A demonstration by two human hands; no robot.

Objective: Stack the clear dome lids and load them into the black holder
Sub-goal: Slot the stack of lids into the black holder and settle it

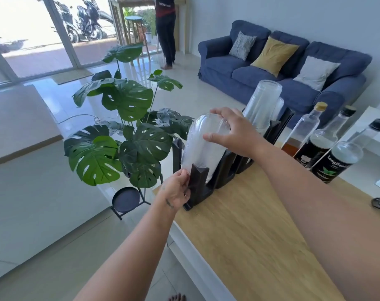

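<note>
The right hand [234, 133] grasps the top of the lid stack [203, 148]. The left hand [176, 190], at 7 o'clock, grips the front post of the black holder [198, 183] on the worktop [249, 224]. This looks like the loading step: the stack sits in the near slot and probably needs a settling push.

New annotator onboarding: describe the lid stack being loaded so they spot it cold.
On the wooden counter, a black holder sits at the edge by the plant. The lid stack leans in its nearest slot. Unlike the stack farther back, it has the right hand on its dome and left hand at its base.
</note>
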